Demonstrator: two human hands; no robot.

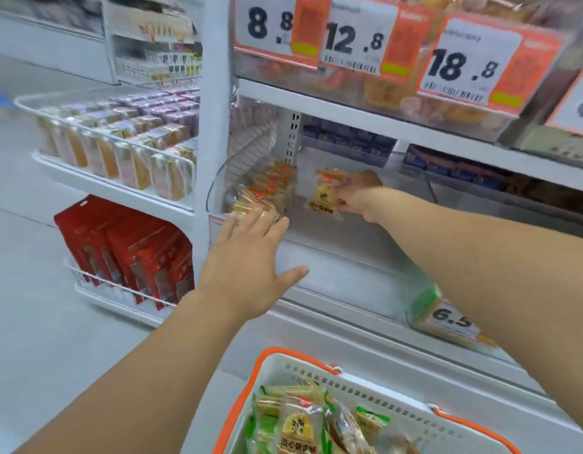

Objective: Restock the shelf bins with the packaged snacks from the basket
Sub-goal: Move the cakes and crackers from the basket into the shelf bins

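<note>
Three price signs hang along the top shelf: one reading 8.8 (273,26) at 12 o'clock, one reading 12.8 (359,39) just right of it, and one reading 18.8 (470,65) at 1 o'clock. At 9 o'clock a wire rack (87,126) holds rows of orange and purple packs. Below it, at 8 o'clock, red bags (133,253) stand upright behind a white wire rail. Grey floor (25,290) lies at the left.
</note>
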